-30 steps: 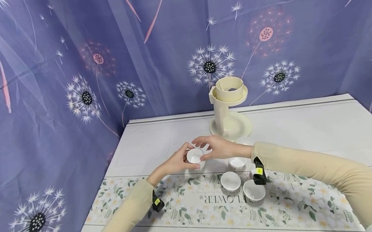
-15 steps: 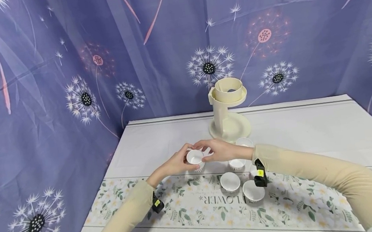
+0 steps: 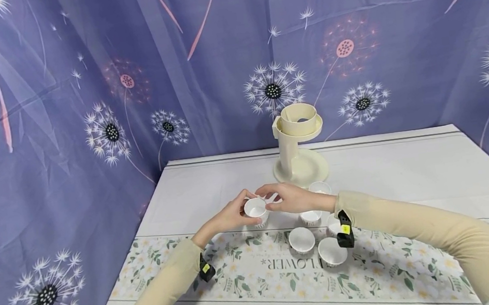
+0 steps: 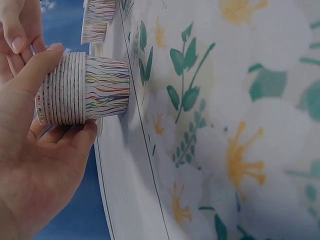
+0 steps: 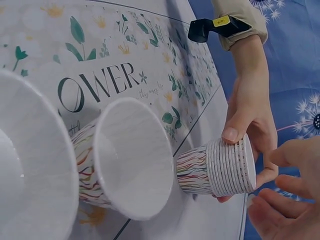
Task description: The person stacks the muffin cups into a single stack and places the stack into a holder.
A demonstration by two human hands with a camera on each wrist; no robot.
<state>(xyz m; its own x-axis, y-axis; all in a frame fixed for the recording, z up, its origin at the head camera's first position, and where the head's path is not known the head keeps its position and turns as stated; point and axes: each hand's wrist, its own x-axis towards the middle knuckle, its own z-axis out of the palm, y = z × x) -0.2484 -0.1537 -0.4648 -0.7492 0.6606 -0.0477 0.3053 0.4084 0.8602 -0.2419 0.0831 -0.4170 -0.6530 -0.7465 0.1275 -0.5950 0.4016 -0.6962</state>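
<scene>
My left hand (image 3: 229, 215) grips a nested stack of paper cups (image 4: 62, 90) printed with colourful wavy lines. Thumb and fingers wrap the stacked rims, and the stack's narrow base points down at the table. Beside the stack's mouth, my right hand (image 3: 292, 198) hovers with its fingers loosely bent. In the right wrist view a small gap shows between the right fingers (image 5: 270, 212) and the stack's rims, with nothing held. Several single cups of the same print stand upright to the right, among them a front cup (image 3: 333, 251) and a nearby cup (image 3: 302, 240).
A cream stand (image 3: 302, 166) with a round base and a ring-shaped top (image 3: 298, 120) is behind the cups. A white tablecloth (image 3: 211, 176) with a floral band covers the table. Blue dandelion curtains (image 3: 220, 100) hang at the back and left.
My right hand has come slightly lower beside the stack, and its thumb and fingers have drawn a little closer together. My left hand keeps its hold on the cups.
</scene>
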